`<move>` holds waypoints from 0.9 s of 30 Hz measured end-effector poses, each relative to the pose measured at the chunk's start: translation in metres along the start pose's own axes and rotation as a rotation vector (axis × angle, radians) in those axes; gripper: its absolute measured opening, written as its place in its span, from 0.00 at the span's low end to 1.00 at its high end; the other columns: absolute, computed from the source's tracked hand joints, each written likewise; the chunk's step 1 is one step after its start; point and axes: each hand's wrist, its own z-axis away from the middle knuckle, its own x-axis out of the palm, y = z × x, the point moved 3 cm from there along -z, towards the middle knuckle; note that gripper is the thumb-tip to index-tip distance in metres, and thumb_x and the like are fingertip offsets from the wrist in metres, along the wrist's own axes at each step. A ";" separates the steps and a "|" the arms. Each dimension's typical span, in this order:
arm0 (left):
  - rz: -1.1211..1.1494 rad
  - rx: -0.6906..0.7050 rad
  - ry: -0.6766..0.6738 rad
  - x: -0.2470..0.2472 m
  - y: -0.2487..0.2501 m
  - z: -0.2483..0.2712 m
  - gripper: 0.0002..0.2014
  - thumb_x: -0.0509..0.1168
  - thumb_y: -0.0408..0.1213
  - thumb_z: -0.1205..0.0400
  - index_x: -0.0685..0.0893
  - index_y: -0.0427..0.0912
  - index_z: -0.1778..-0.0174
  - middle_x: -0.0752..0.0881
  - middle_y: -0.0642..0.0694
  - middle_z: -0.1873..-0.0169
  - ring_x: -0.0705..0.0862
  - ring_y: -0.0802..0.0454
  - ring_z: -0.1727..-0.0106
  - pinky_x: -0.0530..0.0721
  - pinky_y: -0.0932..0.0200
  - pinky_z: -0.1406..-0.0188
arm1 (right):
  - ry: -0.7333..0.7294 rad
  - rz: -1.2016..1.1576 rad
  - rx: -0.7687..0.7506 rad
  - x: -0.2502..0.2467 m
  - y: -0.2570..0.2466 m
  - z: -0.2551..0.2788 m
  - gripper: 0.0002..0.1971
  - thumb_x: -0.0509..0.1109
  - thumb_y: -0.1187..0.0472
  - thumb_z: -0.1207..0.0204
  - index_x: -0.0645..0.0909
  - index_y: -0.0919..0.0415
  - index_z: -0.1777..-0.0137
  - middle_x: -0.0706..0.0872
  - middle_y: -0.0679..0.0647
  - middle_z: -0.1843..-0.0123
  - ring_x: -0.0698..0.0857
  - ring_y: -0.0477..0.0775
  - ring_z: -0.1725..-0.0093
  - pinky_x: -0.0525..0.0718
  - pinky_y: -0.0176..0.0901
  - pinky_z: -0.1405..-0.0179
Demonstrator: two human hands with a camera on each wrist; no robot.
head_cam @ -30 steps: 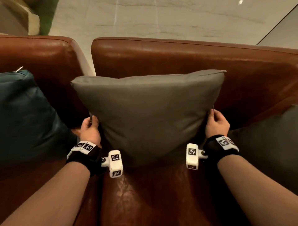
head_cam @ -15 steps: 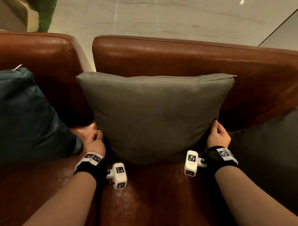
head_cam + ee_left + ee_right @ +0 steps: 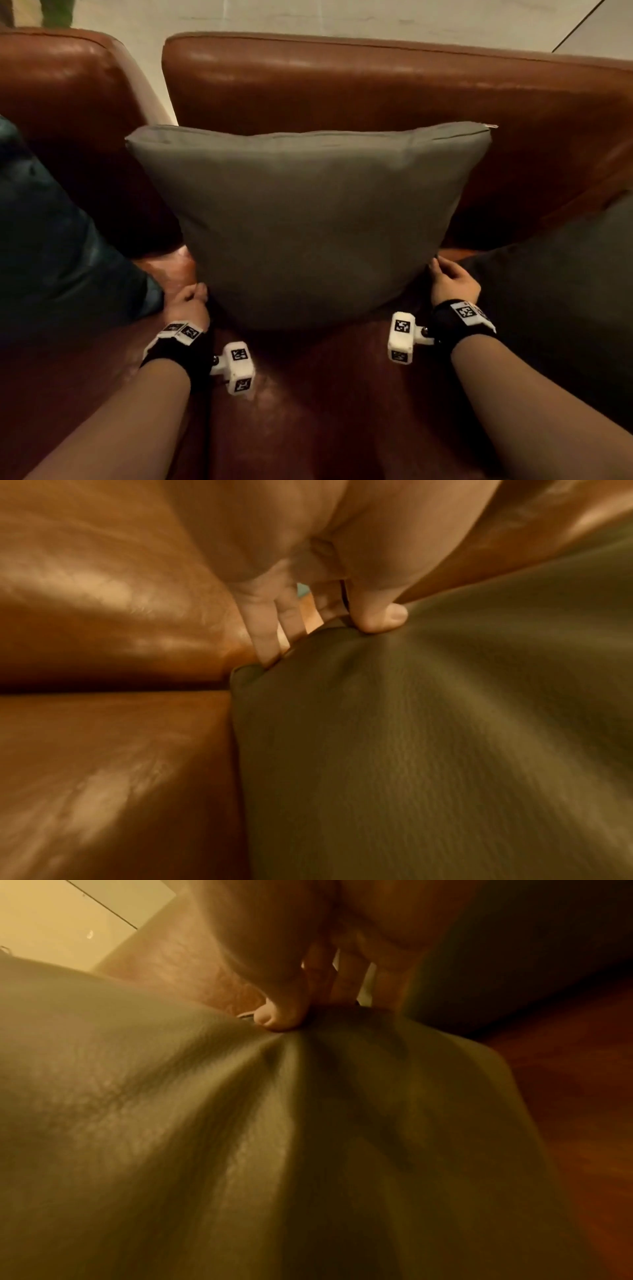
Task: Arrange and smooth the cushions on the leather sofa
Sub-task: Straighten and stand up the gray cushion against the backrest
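A grey cushion (image 3: 308,219) stands upright on the brown leather sofa seat (image 3: 325,394), leaning on the backrest (image 3: 376,78). My left hand (image 3: 188,303) pinches its lower left edge; in the left wrist view the thumb (image 3: 380,618) presses the grey cushion (image 3: 428,737) with fingers behind the edge. My right hand (image 3: 450,282) pinches the lower right edge; the right wrist view shows the thumb (image 3: 279,1018) bunching the grey cushion (image 3: 240,1137) into folds.
A dark teal cushion (image 3: 58,253) leans on the neighbouring seat at the left. A dark grey cushion (image 3: 565,281) lies at the right. A gap (image 3: 154,85) splits the two backrests, with pale floor behind.
The grey cushion has come down from a lifted, tilted position and now sits on the seat against the backrest. Both hands have slid down to its lower corners.
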 end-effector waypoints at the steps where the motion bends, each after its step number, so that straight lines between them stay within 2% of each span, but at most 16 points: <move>1: 0.013 -0.013 0.033 -0.002 -0.001 0.001 0.14 0.63 0.40 0.15 0.85 0.40 0.38 0.86 0.36 0.40 0.83 0.39 0.37 0.77 0.50 0.36 | 0.022 0.034 -0.003 -0.001 -0.002 0.001 0.12 0.74 0.55 0.24 0.89 0.54 0.42 0.90 0.52 0.48 0.87 0.50 0.46 0.82 0.42 0.40; 3: 0.007 0.019 0.127 -0.008 0.008 0.012 0.11 0.64 0.41 0.17 0.87 0.42 0.44 0.88 0.37 0.45 0.84 0.38 0.39 0.78 0.49 0.39 | 0.049 0.096 -0.061 -0.004 -0.012 0.006 0.11 0.72 0.56 0.23 0.88 0.53 0.42 0.90 0.54 0.46 0.87 0.54 0.44 0.81 0.42 0.42; 5: 0.053 0.167 0.310 -0.025 0.033 0.034 0.10 0.62 0.38 0.17 0.84 0.41 0.44 0.87 0.37 0.45 0.83 0.36 0.40 0.77 0.51 0.42 | 0.106 0.093 -0.189 -0.015 -0.037 0.021 0.10 0.69 0.60 0.21 0.85 0.55 0.41 0.88 0.55 0.44 0.86 0.55 0.44 0.77 0.37 0.49; 6: 0.105 0.309 0.391 -0.035 0.050 0.047 0.11 0.60 0.36 0.17 0.82 0.40 0.41 0.85 0.37 0.42 0.82 0.37 0.39 0.76 0.52 0.40 | 0.138 0.035 -0.300 -0.023 -0.059 0.033 0.10 0.67 0.61 0.20 0.83 0.55 0.41 0.86 0.53 0.43 0.84 0.54 0.44 0.76 0.35 0.50; 8: 0.109 0.728 0.483 -0.052 0.094 0.082 0.16 0.58 0.32 0.18 0.78 0.37 0.35 0.80 0.36 0.35 0.77 0.39 0.31 0.72 0.53 0.30 | 0.144 -0.028 -0.694 -0.030 -0.111 0.070 0.10 0.65 0.64 0.20 0.81 0.55 0.41 0.81 0.51 0.41 0.81 0.54 0.40 0.78 0.42 0.41; 10: -0.087 1.129 0.407 -0.046 0.140 0.115 0.21 0.58 0.34 0.18 0.73 0.35 0.29 0.73 0.36 0.26 0.68 0.40 0.22 0.63 0.47 0.20 | -0.016 0.072 -1.123 -0.007 -0.147 0.113 0.13 0.65 0.64 0.21 0.81 0.58 0.38 0.79 0.52 0.34 0.77 0.55 0.31 0.73 0.50 0.27; 12: -0.364 1.354 0.261 -0.022 0.183 0.134 0.25 0.57 0.39 0.18 0.68 0.39 0.23 0.67 0.38 0.20 0.60 0.39 0.16 0.55 0.38 0.17 | -0.230 0.381 -1.394 0.040 -0.164 0.146 0.22 0.63 0.58 0.19 0.75 0.59 0.25 0.72 0.56 0.22 0.65 0.56 0.19 0.59 0.56 0.18; 13: -0.515 1.403 0.205 -0.008 0.201 0.134 0.28 0.55 0.42 0.17 0.64 0.42 0.20 0.64 0.41 0.18 0.57 0.39 0.15 0.53 0.36 0.17 | -0.282 0.586 -1.476 0.063 -0.164 0.153 0.27 0.61 0.53 0.18 0.68 0.59 0.20 0.65 0.56 0.17 0.57 0.55 0.15 0.54 0.58 0.16; 14: -0.675 1.413 0.163 0.002 0.213 0.128 0.29 0.53 0.45 0.16 0.60 0.46 0.18 0.61 0.43 0.16 0.54 0.40 0.14 0.52 0.35 0.17 | -0.301 0.769 -1.536 0.081 -0.163 0.152 0.30 0.58 0.49 0.17 0.61 0.57 0.17 0.59 0.55 0.14 0.52 0.55 0.14 0.51 0.59 0.16; 16: -0.922 1.355 0.145 0.006 0.226 0.102 0.30 0.49 0.53 0.16 0.56 0.51 0.16 0.58 0.47 0.15 0.53 0.41 0.14 0.50 0.36 0.17 | -0.263 1.008 -1.556 0.092 -0.169 0.128 0.34 0.52 0.40 0.16 0.54 0.54 0.14 0.53 0.53 0.13 0.48 0.54 0.13 0.51 0.61 0.17; 17: -0.969 1.292 0.161 0.000 0.227 0.087 0.30 0.47 0.56 0.16 0.55 0.53 0.16 0.57 0.48 0.15 0.53 0.42 0.14 0.48 0.36 0.17 | -0.209 1.046 -1.487 0.087 -0.175 0.108 0.35 0.49 0.36 0.17 0.51 0.51 0.14 0.52 0.53 0.12 0.48 0.55 0.13 0.50 0.62 0.17; 20: -0.945 1.164 0.193 -0.026 0.221 0.062 0.32 0.43 0.60 0.16 0.54 0.53 0.15 0.57 0.49 0.15 0.52 0.45 0.14 0.46 0.40 0.16 | -0.098 1.040 -1.124 0.053 -0.199 0.045 0.38 0.41 0.32 0.20 0.48 0.50 0.14 0.51 0.57 0.13 0.46 0.58 0.14 0.44 0.60 0.16; 22: -0.947 1.146 0.174 -0.032 0.221 0.062 0.33 0.41 0.60 0.16 0.54 0.52 0.15 0.60 0.48 0.16 0.55 0.46 0.14 0.48 0.42 0.16 | -0.105 1.126 -1.020 0.034 -0.208 0.022 0.39 0.37 0.31 0.21 0.51 0.52 0.15 0.57 0.59 0.14 0.50 0.59 0.14 0.43 0.58 0.16; 25: -0.911 1.123 0.189 -0.027 0.241 0.072 0.34 0.42 0.61 0.17 0.56 0.49 0.16 0.70 0.46 0.22 0.64 0.43 0.19 0.53 0.40 0.17 | -0.184 1.090 -1.155 0.044 -0.224 0.033 0.34 0.41 0.36 0.18 0.64 0.55 0.20 0.73 0.57 0.22 0.66 0.59 0.21 0.50 0.60 0.17; 27: -0.890 1.135 0.128 -0.016 0.258 0.078 0.34 0.44 0.60 0.16 0.57 0.45 0.17 0.73 0.43 0.24 0.67 0.43 0.21 0.54 0.40 0.17 | -0.312 0.995 -1.204 0.065 -0.230 0.046 0.28 0.47 0.40 0.15 0.70 0.54 0.23 0.78 0.56 0.29 0.74 0.58 0.27 0.56 0.58 0.18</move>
